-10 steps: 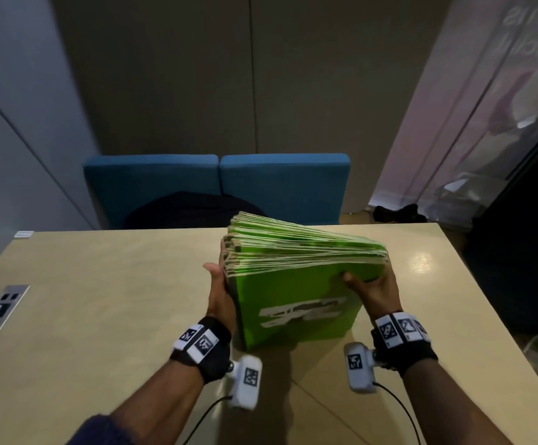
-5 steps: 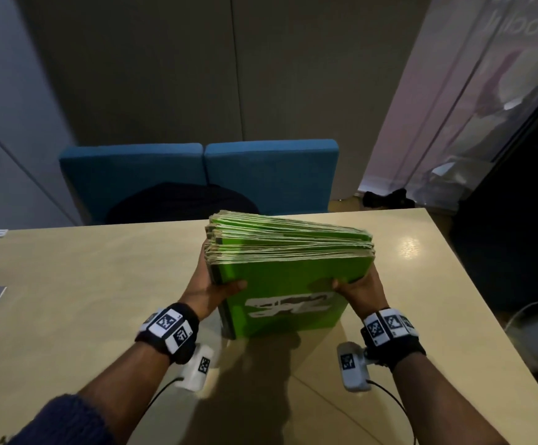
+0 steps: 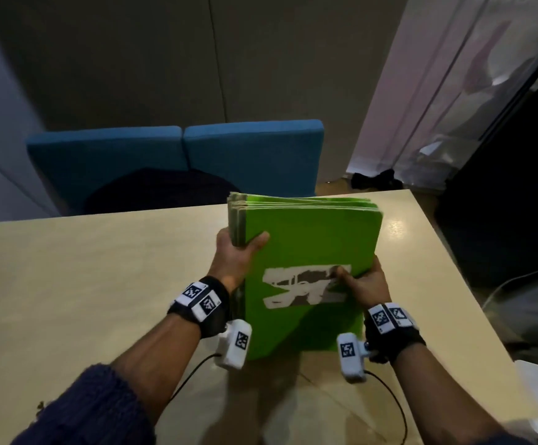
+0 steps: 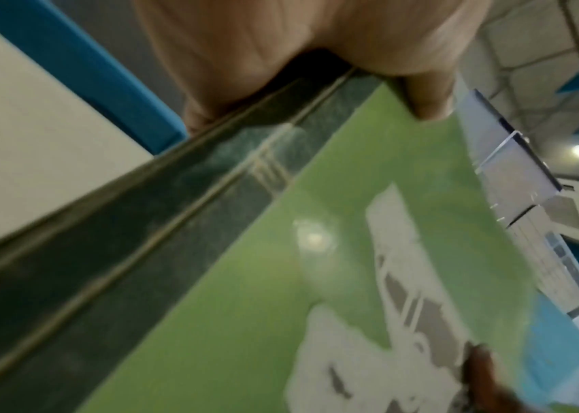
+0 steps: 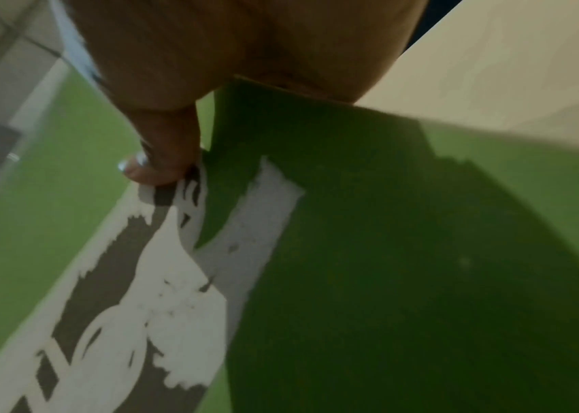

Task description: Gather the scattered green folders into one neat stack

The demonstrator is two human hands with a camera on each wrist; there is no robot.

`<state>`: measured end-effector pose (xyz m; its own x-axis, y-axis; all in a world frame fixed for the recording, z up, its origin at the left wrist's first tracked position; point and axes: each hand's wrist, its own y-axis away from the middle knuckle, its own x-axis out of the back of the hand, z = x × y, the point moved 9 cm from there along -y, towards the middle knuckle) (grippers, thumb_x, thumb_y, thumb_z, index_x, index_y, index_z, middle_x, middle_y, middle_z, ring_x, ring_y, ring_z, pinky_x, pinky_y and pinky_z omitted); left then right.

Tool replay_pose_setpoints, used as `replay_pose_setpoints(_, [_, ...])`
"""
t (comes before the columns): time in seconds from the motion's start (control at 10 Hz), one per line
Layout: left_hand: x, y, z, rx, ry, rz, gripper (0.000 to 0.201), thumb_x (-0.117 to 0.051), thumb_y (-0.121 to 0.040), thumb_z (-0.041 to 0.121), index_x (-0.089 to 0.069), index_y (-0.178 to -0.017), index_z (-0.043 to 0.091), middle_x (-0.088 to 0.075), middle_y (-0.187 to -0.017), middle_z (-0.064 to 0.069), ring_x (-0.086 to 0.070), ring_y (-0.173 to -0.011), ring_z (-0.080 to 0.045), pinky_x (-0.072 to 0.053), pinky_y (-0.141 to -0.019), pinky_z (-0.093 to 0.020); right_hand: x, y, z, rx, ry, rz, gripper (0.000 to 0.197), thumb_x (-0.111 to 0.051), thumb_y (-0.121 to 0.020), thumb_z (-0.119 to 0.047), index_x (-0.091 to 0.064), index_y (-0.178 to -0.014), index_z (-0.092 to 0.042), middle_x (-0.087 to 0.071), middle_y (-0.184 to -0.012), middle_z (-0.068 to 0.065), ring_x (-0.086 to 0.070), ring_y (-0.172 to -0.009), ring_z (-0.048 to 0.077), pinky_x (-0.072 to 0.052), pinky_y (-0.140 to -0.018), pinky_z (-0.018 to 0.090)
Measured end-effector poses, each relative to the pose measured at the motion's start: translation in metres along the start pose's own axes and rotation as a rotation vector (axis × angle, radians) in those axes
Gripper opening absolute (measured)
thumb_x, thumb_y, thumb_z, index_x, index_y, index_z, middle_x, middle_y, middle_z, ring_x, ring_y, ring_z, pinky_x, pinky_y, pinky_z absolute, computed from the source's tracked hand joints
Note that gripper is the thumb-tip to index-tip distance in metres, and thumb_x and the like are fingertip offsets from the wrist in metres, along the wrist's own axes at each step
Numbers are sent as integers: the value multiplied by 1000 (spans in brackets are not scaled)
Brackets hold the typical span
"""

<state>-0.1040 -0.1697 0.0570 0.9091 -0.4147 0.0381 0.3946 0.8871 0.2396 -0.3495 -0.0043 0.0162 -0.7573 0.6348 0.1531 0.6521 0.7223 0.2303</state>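
Note:
A thick stack of green folders stands on edge over the beige table, its front cover with a white logo facing me. My left hand grips the stack's left spine side, thumb on the cover and fingers behind. My right hand holds the lower right edge, thumb pressed on the logo. In the left wrist view the spines run under my thumb. The right wrist view shows my thumb on the cover.
Two blue chair backs stand behind the table's far edge, with a dark shape against them. The table's right edge drops to a dark floor area with cables. A glass partition rises at the right.
The stack has been tipped up from nearly flat to standing on edge, closer to me. My left thumb has come round onto the cover; my right thumb now lies on the logo.

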Motion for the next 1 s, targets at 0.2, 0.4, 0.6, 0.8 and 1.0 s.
replay_pose_setpoints(0.2, [-102, 11, -76, 429, 72, -5, 76, -73, -73, 58, -56, -124, 5, -58, -114, 1, -58, -103, -21, -40, -83, -28, 100, -24, 47, -238, 283, 83, 48, -81, -76, -25, -54, -112, -6, -70, -95, 13, -70, -81, 33, -56, -57, 34])
replay_pose_setpoints(0.4, [-198, 25, -146, 640, 176, -104, 102, -81, -39, 71, -64, -122, 13, -65, -124, -8, -64, -108, -30, -48, -97, -41, 192, -47, 72, -369, 613, 90, 49, -81, -76, -35, -65, -109, -4, -69, -108, 21, -64, -96, 36, -51, -85, 41])
replay_pose_setpoints(0.6, [-241, 25, -146, 575, 75, -147, 39, -73, -77, 43, -66, -104, 16, -71, -105, -10, -66, -97, -31, -51, -93, -50, 245, -60, 91, -459, 651, 139, 52, -80, -76, -36, -65, -113, -3, -68, -110, 22, -65, -98, 37, -52, -89, 47])
replay_pose_setpoints(0.8, [-255, 27, -139, 565, 84, -146, 23, -65, -90, 35, -61, -106, 20, -67, -100, 1, -62, -100, -25, -47, -88, -37, 258, -78, 106, -460, 672, 134, 75, -83, -66, -50, -62, -122, -5, -70, -108, 18, -66, -95, 34, -54, -85, 43])
replay_pose_setpoints(1.0, [-236, 8, -129, 325, -337, -185, 103, -47, -60, 88, -55, -130, 14, -60, -129, -7, -60, -113, -24, -49, -97, -37, 253, -82, 80, -272, 581, 194, 69, -81, -75, -29, -55, -136, -9, -62, -127, 21, -60, -114, 35, -48, -96, 42])
